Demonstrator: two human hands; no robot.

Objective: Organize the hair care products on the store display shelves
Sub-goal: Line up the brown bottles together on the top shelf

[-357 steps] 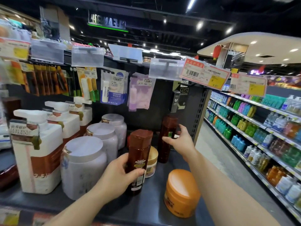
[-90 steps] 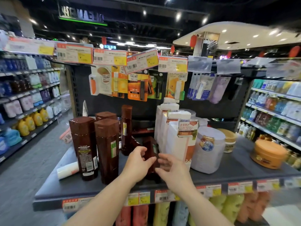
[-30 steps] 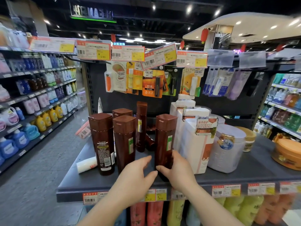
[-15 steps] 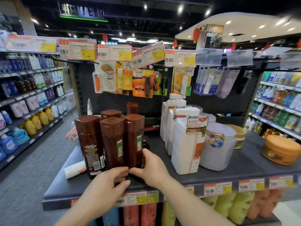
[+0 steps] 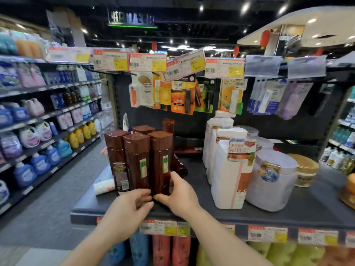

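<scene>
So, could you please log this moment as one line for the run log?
left hand: touching middle brown bottle | right hand: gripping right brown bottle base | bottles: upright, front row | shelf

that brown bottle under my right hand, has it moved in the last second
Yes. The brown bottle slid left, away from the white pump bottle, and now stands against the other brown bottles.

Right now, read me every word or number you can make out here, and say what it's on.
"LUXURIOUS REPAIRING": tag on the front white pump bottle.
"3-5": lower front of the same bottle.
"Lip": hanging orange lip balm card.
Overhead sign: appears mirrored, unreadable.
Price tags, brown shampoo bottle labels: too blurred.
</scene>
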